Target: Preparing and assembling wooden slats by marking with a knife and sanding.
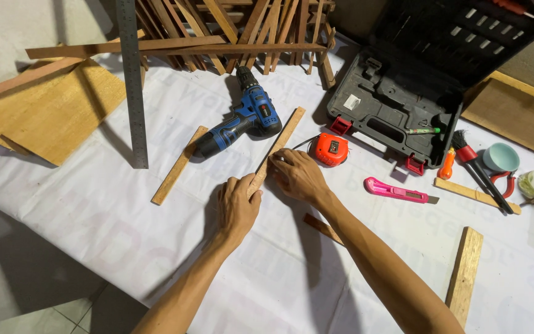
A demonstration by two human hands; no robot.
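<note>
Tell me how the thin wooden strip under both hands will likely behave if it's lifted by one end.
The wooden strip is long, narrow and thin, so it is probably light and may flex slightly. Its flat faces suggest it will slide on the white sheet, not roll. The left hand and right hand press its near end; the far end may pivot towards the blue drill.

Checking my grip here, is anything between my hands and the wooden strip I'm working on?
Nothing visible. The left hand and right hand both rest directly on the wooden strip. The blue cordless drill and orange tape measure lie beside it.
</note>
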